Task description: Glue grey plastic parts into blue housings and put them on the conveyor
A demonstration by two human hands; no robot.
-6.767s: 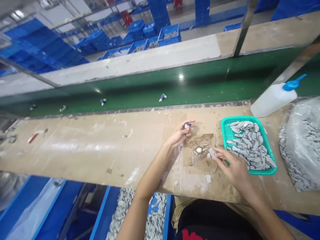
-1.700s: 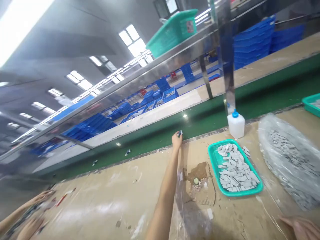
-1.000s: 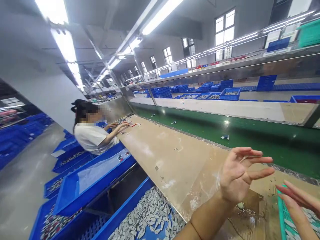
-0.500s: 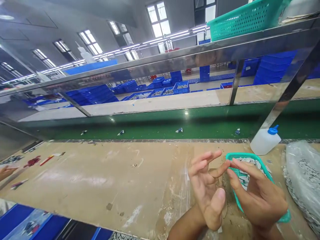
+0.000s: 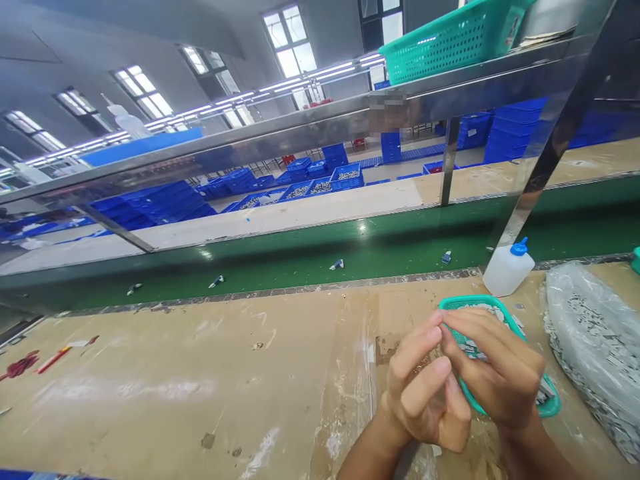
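My left hand (image 5: 425,400) and my right hand (image 5: 495,373) meet low over the bench at the lower right. The left fingers are curled, and the right fingers close over the left fingertips. Whatever sits between them is hidden. Just behind the hands lies a shallow green tray (image 5: 453,303) of small grey parts, mostly covered by my right hand. A brown stained patch (image 5: 387,347) on the bench shows to the left of the hands.
A white squeeze bottle with a blue cap (image 5: 505,270) stands behind the tray. A clear bag of grey parts (image 5: 595,340) lies at the right. Small parts (image 5: 337,265) ride the green conveyor belt (image 5: 300,250). A green basket (image 5: 445,40) sits on the steel shelf overhead.
My hands went from spread with fingertips touching to pressed together with curled fingers. The view has shifted slightly, and the parts on the belt have moved left.
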